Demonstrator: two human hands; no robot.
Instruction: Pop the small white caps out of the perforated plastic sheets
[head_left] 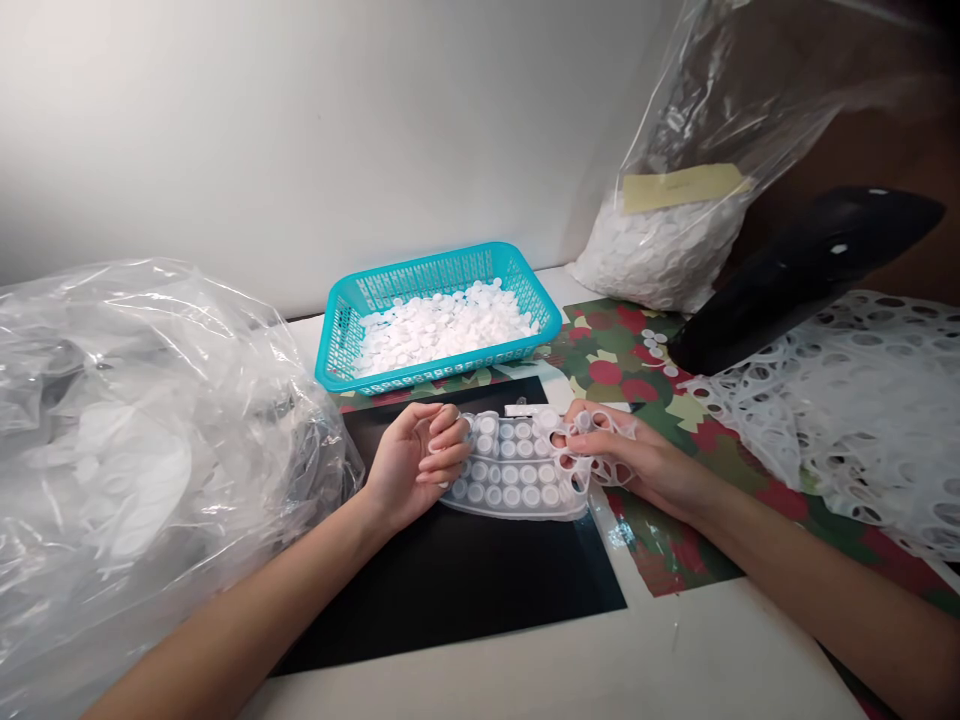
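Note:
A translucent white plastic sheet of round discs [511,472] spans the space between my hands above a black mat [480,580]. Discs fill its rows in the middle, while its right end is a web of open holes. My right hand [619,450] pinches that holed end, thumb on top, with some fingers hidden behind the plastic. At the sheet's left end my left hand [424,458] is closed, fingers curled in toward the palm and knuckles against the sheet. What lies inside those curled fingers is hidden.
Behind my hands stands a turquoise basket [442,372] of loose white discs. A large clear bag [150,420] fills the left. At back right are a disc-filled bag [660,250] with a yellow label [684,187], a black object [802,275] and a heap of holed sheets [877,410].

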